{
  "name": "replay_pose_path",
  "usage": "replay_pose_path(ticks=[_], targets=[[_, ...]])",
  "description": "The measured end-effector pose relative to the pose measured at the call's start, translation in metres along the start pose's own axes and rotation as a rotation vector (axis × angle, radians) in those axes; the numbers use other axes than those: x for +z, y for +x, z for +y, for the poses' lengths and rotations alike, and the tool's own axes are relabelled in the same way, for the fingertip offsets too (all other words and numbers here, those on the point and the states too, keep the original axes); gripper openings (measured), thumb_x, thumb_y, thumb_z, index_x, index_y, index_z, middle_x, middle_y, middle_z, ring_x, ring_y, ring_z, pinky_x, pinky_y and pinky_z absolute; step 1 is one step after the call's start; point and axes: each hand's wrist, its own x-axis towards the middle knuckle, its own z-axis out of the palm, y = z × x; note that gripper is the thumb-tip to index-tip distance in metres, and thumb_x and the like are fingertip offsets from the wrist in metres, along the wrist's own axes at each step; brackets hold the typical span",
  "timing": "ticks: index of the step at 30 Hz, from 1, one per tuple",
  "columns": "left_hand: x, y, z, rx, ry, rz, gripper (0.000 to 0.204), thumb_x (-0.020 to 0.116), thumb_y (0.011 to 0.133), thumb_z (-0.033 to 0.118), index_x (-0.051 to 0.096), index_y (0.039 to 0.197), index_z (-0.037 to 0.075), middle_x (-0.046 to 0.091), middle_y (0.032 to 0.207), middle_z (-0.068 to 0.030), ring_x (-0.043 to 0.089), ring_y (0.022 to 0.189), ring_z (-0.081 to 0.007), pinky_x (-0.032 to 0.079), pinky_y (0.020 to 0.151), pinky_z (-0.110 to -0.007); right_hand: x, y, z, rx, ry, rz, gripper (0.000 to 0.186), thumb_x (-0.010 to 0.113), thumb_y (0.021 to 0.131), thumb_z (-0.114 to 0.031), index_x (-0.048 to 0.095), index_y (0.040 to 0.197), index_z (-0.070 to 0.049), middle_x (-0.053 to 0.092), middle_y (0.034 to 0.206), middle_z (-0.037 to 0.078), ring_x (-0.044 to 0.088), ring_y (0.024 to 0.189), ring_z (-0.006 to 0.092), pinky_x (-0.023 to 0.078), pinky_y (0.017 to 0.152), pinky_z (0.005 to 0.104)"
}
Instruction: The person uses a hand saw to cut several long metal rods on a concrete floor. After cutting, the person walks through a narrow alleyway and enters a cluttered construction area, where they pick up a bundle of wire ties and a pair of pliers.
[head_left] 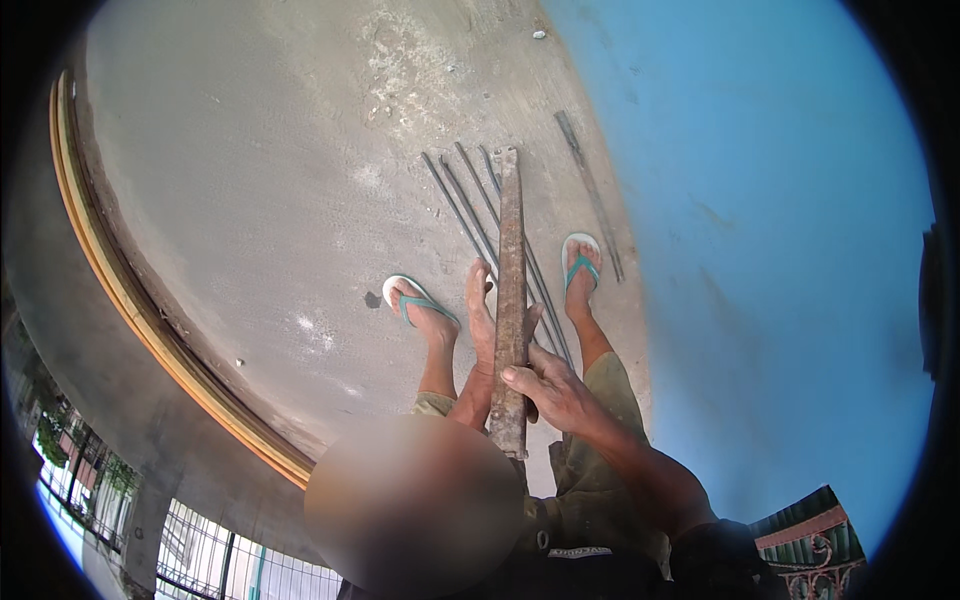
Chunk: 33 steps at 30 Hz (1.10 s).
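Observation:
A long, narrow, rust-brown bar (511, 240) with worn, pale-stained sides is held up lengthwise in front of my body, its far end over the floor. My right hand (560, 392) grips it near its close end, with the thumb across the top. On the bar's left side is my left hand (482, 325), its upper digits pointing away from me. Part of that hand goes behind the bar, and fingertips show on the bar's right side. Several thin dark metal rods (455, 200) lie on the floor beneath the bar.
Another dark rod (590, 195) lies apart, near the blue wall (770, 250) on the right. My feet in flip-flops (405, 295) stand on either side of the rods on the grey concrete floor (250, 180). Yellowish strips (150, 310) curve along the left edge. Metal railings (240, 560) show at lower left.

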Motion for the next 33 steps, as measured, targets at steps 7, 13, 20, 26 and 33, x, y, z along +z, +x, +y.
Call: replay_pose_path(ticks=[7, 13, 20, 26, 33], targets=[[-0.068, 0.117, 0.025, -0.232, -0.323, 0.017, 0.018, 0.058, 0.089, 0.006, 0.050, 0.105, 0.004, 0.060, 0.114, -0.0168, 0.052, 0.121, -0.0291, 0.033, 0.110, -0.048, -0.064, 0.054, 0.010, -0.195, -0.468, 0.349, 0.029, 0.065, 0.087, -0.027, 0.060, 0.097, 0.000, 0.064, 0.080, 0.017, 0.063, 0.074, 0.0227, 0.049, 0.069, 0.0351], [-0.074, 0.174, -0.029, -0.246, -0.625, 0.240, 0.013, 0.053, 0.094, 0.020, 0.053, 0.091, 0.007, 0.062, 0.088, -0.0098, 0.059, 0.103, -0.0249, 0.037, 0.102, -0.047, -0.267, 0.227, 0.116, 0.169, -1.211, 0.694, 0.050, 0.064, 0.083, -0.022, 0.047, 0.127, -0.005, 0.053, 0.126, 0.020, 0.049, 0.120, 0.0350, 0.042, 0.098, 0.0439], [-0.061, 0.196, -0.028, -0.055, -0.517, 0.129, 0.021, 0.048, 0.097, 0.025, 0.052, 0.083, 0.009, 0.052, 0.077, -0.0057, 0.056, 0.083, -0.0212, 0.040, 0.097, -0.047, -0.283, 0.321, 0.140, -0.020, -1.288, 0.741, 0.055, 0.060, 0.079, -0.011, 0.042, 0.131, -0.001, 0.051, 0.127, 0.023, 0.046, 0.123, 0.0386, 0.039, 0.101, 0.0452], [-0.092, 0.214, 0.036, -0.174, -0.429, -0.022, 0.030, 0.047, 0.098, 0.034, 0.049, 0.081, 0.010, 0.049, 0.075, -0.0046, 0.052, 0.084, -0.0225, 0.036, 0.099, -0.048, -0.279, 0.286, 0.133, -0.230, -1.137, 0.640, 0.052, 0.055, 0.077, -0.008, 0.043, 0.126, 0.002, 0.051, 0.122, 0.026, 0.050, 0.113, 0.0429, 0.041, 0.097, 0.0480], [-0.188, 0.275, 0.074, -0.112, -0.446, -0.250, 0.037, 0.049, 0.095, 0.043, 0.050, 0.078, 0.010, 0.047, 0.076, -0.0035, 0.049, 0.082, -0.0210, 0.037, 0.098, -0.047, -0.230, 0.303, 0.032, -0.191, -1.225, 0.652, 0.039, 0.052, 0.084, -0.008, 0.046, 0.121, 0.002, 0.050, 0.116, 0.022, 0.050, 0.112, 0.0382, 0.044, 0.093, 0.0477]])
